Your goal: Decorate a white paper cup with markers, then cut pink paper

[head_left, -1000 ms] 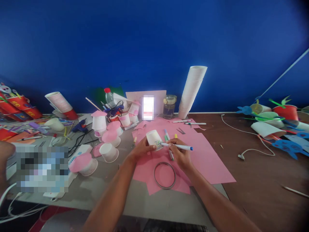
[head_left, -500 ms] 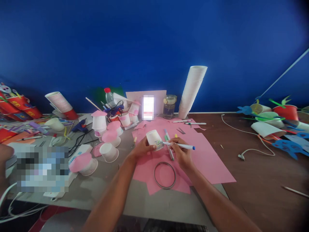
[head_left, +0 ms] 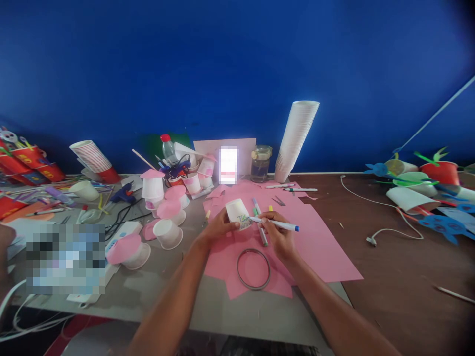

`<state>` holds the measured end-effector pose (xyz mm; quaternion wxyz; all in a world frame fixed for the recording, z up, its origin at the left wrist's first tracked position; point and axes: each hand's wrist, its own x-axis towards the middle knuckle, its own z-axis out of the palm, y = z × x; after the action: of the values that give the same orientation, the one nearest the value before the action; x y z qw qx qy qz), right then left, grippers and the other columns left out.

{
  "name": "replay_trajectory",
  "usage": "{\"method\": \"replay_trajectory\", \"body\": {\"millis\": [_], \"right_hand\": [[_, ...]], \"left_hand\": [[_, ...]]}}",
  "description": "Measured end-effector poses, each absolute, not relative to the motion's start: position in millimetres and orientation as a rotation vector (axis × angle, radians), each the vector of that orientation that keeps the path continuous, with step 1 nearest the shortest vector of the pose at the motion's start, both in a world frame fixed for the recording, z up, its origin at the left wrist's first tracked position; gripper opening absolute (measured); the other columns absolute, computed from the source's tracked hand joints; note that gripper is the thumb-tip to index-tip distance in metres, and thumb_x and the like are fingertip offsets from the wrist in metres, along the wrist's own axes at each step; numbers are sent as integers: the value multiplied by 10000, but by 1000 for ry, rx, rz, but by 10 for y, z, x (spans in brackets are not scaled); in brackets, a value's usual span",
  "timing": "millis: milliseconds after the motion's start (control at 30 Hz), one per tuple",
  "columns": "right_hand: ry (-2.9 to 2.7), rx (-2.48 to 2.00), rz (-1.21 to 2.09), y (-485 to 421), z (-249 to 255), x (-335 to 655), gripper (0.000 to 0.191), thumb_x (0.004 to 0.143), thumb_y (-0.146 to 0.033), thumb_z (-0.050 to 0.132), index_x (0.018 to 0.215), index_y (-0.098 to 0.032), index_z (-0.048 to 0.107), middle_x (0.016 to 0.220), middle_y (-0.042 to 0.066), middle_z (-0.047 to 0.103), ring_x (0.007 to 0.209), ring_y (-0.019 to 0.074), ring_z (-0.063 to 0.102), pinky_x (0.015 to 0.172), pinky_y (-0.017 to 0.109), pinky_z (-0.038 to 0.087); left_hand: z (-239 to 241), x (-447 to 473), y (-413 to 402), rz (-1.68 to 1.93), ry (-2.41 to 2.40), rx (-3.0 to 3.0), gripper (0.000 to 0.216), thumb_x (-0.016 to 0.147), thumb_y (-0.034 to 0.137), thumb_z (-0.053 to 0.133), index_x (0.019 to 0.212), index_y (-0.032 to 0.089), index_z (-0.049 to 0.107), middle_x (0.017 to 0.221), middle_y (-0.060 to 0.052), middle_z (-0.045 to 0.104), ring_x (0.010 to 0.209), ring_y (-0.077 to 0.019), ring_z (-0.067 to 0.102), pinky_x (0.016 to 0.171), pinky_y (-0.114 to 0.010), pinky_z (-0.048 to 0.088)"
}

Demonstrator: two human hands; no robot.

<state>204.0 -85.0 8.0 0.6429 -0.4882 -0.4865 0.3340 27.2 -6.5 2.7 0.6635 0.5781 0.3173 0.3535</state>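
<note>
Beyond the grey ring [head_left: 254,288], the grip of the left hand [head_left: 224,225] clasps a tilted white paper cup [head_left: 234,208], while that of the right hand [head_left: 279,236] pinches a blue-ended marker pen [head_left: 286,225], its tip at the cup's wall. Green and bluish marks occupy the wall's lower part; its visible upper part is bare. Left of the ring, pink-topped paper cups [head_left: 126,250] appear finished beside an untopped paper cup [head_left: 166,234].

Right fingers [head_left: 270,216] shifting blue-ended marker [head_left: 285,225] slightly rightward, tip moving along white cup [head_left: 234,207], another person's hand [head_left: 5,240] withdrawing leftward.
</note>
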Motion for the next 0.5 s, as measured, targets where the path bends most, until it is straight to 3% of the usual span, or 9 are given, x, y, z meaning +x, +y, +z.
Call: {"method": "replay_trajectory", "body": {"millis": [500], "right_hand": [[-1195,-1102,728,-859,109,2027,145,826,-320,562,804,-200,641,616,-16,557,514,118,461,472,240,374]], "left_hand": [[-16,243,-58,773,703,1353,657,602,456,832,1119,133,588,1069,-122,664,959,-244,601,824,-322,452]]}}
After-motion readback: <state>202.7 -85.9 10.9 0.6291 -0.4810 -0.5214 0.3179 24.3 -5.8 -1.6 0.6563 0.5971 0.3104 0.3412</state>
